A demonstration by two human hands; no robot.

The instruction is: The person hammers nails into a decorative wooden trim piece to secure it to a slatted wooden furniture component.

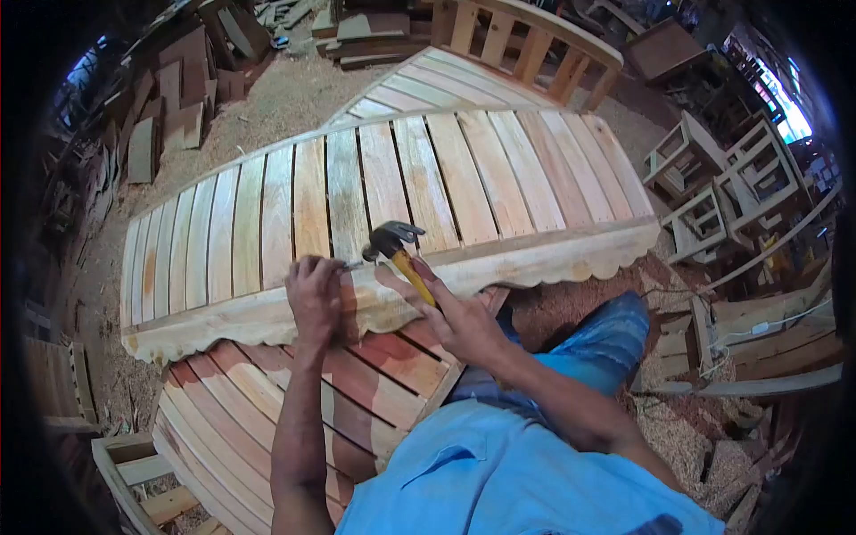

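Note:
My right hand (459, 325) is wrapped round the yellow handle of a claw hammer (392, 242). Its dark head hangs over the front edge of a slatted wooden panel (308, 214), with the claw pointing right. Just left of the hammer, my left hand (315, 294) is closed at the panel's scalloped front rail (499, 265). A thin metal rod (355, 265) sticks out from its fingertips toward the hammer face; most of it is hidden by the fingers. Beneath the rail lies another slatted panel (259, 401), close to my body.
A third slatted panel (428, 80) and a railed wooden piece (535, 49) stand behind. Stool frames (727, 183) are at the right, near a white cable (758, 328). Board stacks (174, 98) lie at the back left, and wood shavings (276, 102) cover the floor.

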